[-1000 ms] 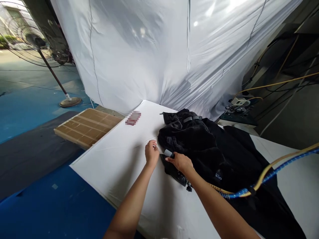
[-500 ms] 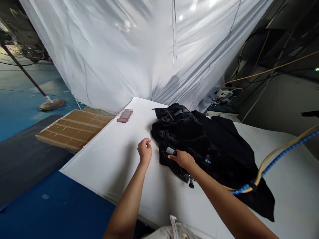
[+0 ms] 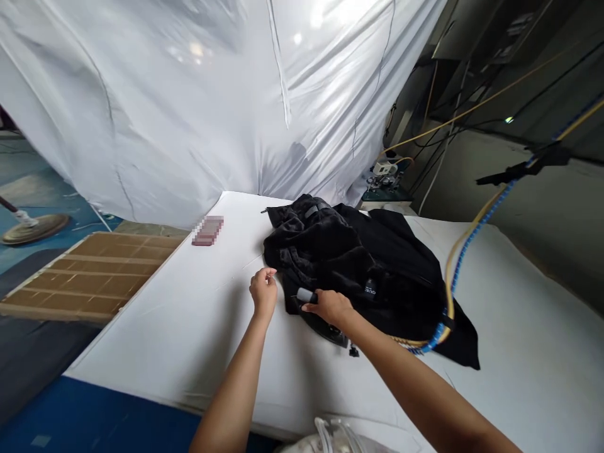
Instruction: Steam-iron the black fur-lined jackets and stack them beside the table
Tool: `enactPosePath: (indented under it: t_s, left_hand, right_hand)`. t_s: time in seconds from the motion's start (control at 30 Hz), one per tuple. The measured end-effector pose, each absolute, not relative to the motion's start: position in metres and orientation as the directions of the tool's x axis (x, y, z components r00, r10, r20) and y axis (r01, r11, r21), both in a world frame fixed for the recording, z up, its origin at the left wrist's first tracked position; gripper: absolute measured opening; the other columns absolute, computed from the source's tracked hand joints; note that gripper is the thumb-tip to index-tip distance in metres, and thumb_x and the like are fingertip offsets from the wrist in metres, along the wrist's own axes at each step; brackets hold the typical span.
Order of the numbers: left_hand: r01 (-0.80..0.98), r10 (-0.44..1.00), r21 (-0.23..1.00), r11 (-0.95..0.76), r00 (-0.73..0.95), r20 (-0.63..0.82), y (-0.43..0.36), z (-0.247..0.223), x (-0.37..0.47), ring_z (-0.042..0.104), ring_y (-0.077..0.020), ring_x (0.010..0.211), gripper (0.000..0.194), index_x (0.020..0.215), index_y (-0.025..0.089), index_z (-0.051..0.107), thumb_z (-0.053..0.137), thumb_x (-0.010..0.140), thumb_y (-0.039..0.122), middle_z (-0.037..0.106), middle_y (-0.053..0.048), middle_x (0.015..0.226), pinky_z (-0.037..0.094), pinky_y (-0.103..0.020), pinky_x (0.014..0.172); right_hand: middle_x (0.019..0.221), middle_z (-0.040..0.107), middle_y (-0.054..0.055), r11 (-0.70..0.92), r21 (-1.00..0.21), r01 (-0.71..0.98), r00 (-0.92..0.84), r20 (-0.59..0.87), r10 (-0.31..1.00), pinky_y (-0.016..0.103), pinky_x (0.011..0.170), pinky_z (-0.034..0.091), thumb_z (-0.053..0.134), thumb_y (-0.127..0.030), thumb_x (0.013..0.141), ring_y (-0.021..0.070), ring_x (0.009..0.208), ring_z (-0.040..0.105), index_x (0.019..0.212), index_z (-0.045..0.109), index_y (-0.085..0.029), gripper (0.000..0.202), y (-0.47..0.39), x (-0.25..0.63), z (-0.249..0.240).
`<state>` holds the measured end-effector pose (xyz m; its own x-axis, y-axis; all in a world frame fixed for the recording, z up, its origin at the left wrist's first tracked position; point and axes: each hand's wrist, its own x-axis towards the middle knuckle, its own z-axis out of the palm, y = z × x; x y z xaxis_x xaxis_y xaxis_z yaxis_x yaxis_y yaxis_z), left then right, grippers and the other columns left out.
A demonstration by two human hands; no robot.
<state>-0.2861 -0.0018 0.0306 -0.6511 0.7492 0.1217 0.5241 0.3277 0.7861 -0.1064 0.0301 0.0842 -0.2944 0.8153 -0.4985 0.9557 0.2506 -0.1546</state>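
Observation:
A black garment (image 3: 325, 245) with a soft, furry-looking section and a small white-lettered label lies crumpled on the white table (image 3: 155, 340). My right hand (image 3: 330, 307) is closed around a handheld tool (image 3: 306, 295) with a grey cylindrical end and a dark body, held over the garment's near-left edge. A yellow and blue hose (image 3: 455, 270) runs down behind my right forearm; where it joins is hidden. At the garment's left edge, my left hand (image 3: 264, 296) has its fingertips pinched together. Anything between them is too small to make out.
A pixelated reddish object (image 3: 208, 231) lies at the table's far left. Taped cardboard (image 3: 94, 267) sits beyond the left edge. White sheeting (image 3: 189, 113) hangs behind the table. Small equipment (image 3: 384, 173) and cables stand at the back right.
The view has turned to the right, so the scene sits further left. My left hand is nearer the garment's edge. My right hand still grips the tool over the garment.

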Motion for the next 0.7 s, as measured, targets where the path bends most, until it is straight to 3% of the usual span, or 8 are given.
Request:
enactPosePath:
  t_s: [0.17,0.33,0.43,0.6,0.7]
  left_hand:
    - [0.53,0.781,0.739,0.416,-0.624,0.008,0.001,0.003,-0.283,0.057,-0.0129,0.087,0.021,0.084,0.022,0.055,0.047,0.072,0.006,0.064,0.0,0.091,0.041,-0.024,0.08]
    - [0.431,0.741,0.724,0.539,-0.652,-0.163,0.02,-0.016,-0.278,0.059,-0.0134,0.089,0.023,0.095,0.02,0.051,0.057,0.073,0.018,0.064,-0.003,0.094,0.041,-0.024,0.076]
    - [0.399,0.723,0.7,0.593,-0.647,-0.244,0.034,-0.016,-0.279,0.061,-0.0148,0.086,0.034,0.102,0.019,0.05,0.061,0.071,0.025,0.066,-0.003,0.091,0.042,-0.024,0.072]
    - [0.417,0.704,0.634,0.652,-0.644,-0.3,0.037,-0.015,-0.289,0.061,-0.0192,0.088,0.019,0.086,0.021,0.057,0.061,0.067,0.02,0.067,-0.005,0.091,0.042,-0.027,0.07]
    - [0.418,0.678,0.6,0.682,-0.668,-0.307,0.028,-0.014,-0.293,0.06,-0.0212,0.088,0.023,0.09,0.022,0.055,0.057,0.067,0.017,0.066,-0.006,0.092,0.041,-0.028,0.07]
  right_hand:
    - [0.097,0.064,0.009,0.083,-0.079,0.993,-0.111,-0.476,0.872,0.037,0.07,0.044,0.041,-0.069,0.07,0.0291,0.09,0.059,0.1,0.058,-0.023,0.058,0.045,-0.043,0.089]
    - [0.097,0.063,0.01,0.016,-0.105,0.994,-0.065,-0.488,0.87,0.035,0.068,0.044,0.04,-0.067,0.072,0.0284,0.09,0.059,0.107,0.055,-0.021,0.06,0.043,-0.014,0.09]
    - [0.1,0.063,0.011,0.044,-0.119,0.992,-0.097,-0.487,0.868,0.035,0.069,0.043,0.039,-0.068,0.072,0.0289,0.093,0.058,0.115,0.051,-0.021,0.065,0.036,-0.02,0.088]
    - [0.095,0.065,0.009,0.178,-0.113,0.978,-0.21,-0.457,0.864,0.036,0.07,0.042,0.041,-0.068,0.071,0.029,0.09,0.059,0.112,0.052,-0.024,0.061,0.031,-0.046,0.083]
    - [0.091,0.066,0.007,0.234,-0.101,0.967,-0.254,-0.431,0.866,0.034,0.07,0.042,0.04,-0.065,0.074,0.0271,0.088,0.06,0.111,0.052,-0.026,0.055,0.028,-0.064,0.083]
